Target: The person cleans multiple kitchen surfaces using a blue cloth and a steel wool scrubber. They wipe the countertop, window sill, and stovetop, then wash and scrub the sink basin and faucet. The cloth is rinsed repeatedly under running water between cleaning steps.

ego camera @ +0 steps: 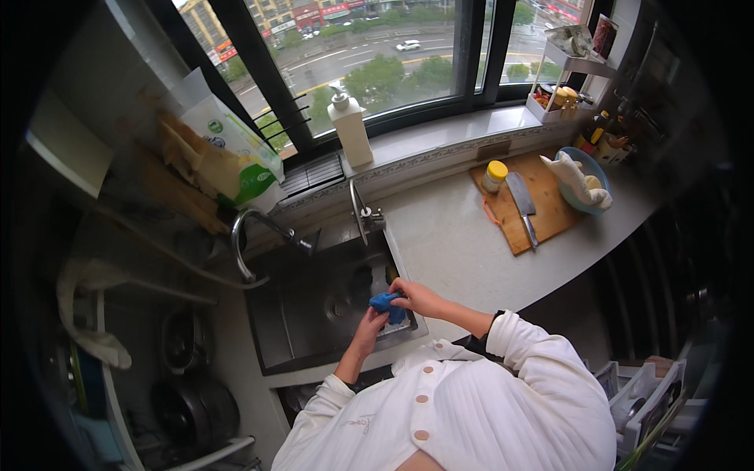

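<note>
A crumpled blue cloth (386,301) is held between both hands above the right side of the dark sink (306,338). My right hand (417,298) pinches its top, with thumb and fingers closed on it. From below and to the left, my left hand (369,331) grips the lower edge of the same cloth. Part of the cloth hangs down near the sink's right wall. Beneath the hands, some dark and light items in the basin are partly hidden and cannot be told. The drain (336,308) shows left of the hands.
A curved chrome faucet (238,235) and a smaller tap (366,218) rise behind the sink. Rightward, a wooden cutting board (518,235) bears a cleaver (521,193), a yellow-lidded jar (494,176) and a blue bowl (596,171). A pump bottle (351,132) stands on the sill.
</note>
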The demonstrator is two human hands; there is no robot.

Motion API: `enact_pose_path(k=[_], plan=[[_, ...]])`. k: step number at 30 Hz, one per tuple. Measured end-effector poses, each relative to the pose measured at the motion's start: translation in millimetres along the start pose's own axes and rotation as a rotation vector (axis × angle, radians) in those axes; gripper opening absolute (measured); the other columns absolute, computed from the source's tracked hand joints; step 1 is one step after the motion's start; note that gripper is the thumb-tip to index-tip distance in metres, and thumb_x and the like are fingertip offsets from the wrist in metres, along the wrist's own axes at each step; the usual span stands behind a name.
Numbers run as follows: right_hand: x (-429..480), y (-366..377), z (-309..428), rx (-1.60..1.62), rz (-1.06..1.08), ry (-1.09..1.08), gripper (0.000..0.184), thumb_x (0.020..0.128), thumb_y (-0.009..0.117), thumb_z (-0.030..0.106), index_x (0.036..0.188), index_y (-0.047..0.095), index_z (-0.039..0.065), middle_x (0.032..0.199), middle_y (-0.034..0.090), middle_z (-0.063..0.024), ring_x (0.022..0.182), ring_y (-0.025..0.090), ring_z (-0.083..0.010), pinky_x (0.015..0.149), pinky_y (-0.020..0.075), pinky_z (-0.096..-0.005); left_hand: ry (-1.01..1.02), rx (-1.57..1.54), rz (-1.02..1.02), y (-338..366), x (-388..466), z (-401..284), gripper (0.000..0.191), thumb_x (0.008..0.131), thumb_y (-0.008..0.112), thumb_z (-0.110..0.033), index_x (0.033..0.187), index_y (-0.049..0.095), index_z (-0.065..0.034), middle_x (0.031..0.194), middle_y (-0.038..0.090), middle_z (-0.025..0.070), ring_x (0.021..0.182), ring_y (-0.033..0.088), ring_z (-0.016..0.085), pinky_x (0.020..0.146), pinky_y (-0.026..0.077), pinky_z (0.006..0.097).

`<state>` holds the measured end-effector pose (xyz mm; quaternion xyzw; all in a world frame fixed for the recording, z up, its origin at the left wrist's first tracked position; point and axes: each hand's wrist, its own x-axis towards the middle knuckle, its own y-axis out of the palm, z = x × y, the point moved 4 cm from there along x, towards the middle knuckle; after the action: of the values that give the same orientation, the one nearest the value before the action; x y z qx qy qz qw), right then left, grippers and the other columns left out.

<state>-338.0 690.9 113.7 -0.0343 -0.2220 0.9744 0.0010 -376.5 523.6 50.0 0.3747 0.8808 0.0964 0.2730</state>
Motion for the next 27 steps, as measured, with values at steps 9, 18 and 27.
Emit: enact_pose_path(k=[9,18,27], plan=[[14,-80,-52,0.271,-0.315,0.262,0.043,0.084,0.062,0.008,0.125,0.052,0.014,0.109,0.058,-0.0095,0.092,0.059,-0.0207,0.08,0.0492,-0.0299,0.171,0.074,0.077,33,58,-58,0.036,0.089,0.062,-0.017,0.12,0.048,-0.0042,0.111,0.056,0.0027,0.102,0.051,0.01,0.093,0.038,0.0253],[-2,-135,-107,1.366,0.111,0.524,0.05,0.094,0.047,0.044,0.129,0.044,0.008,0.123,0.055,-0.0103,0.112,0.056,-0.025,0.091,0.0491,-0.0472,0.38,0.503,0.382,150,106,-86,0.038,0.089,0.058,-0.009,0.126,0.051,-0.0047,0.141,0.032,0.012,0.124,0.044,0.022,0.099,0.042,0.0335],[50,-495,-200,0.562,-0.801,0.107,0.029,0.091,0.054,0.019,0.116,0.055,0.004,0.1,0.061,-0.0053,0.089,0.058,-0.0134,0.082,0.0464,-0.0261,0.074,0.19,-0.372,48,52,-11,0.031,0.095,0.049,-0.014,0.124,0.05,-0.0036,0.115,0.059,0.0108,0.102,0.06,0.019,0.087,0.048,0.031]])
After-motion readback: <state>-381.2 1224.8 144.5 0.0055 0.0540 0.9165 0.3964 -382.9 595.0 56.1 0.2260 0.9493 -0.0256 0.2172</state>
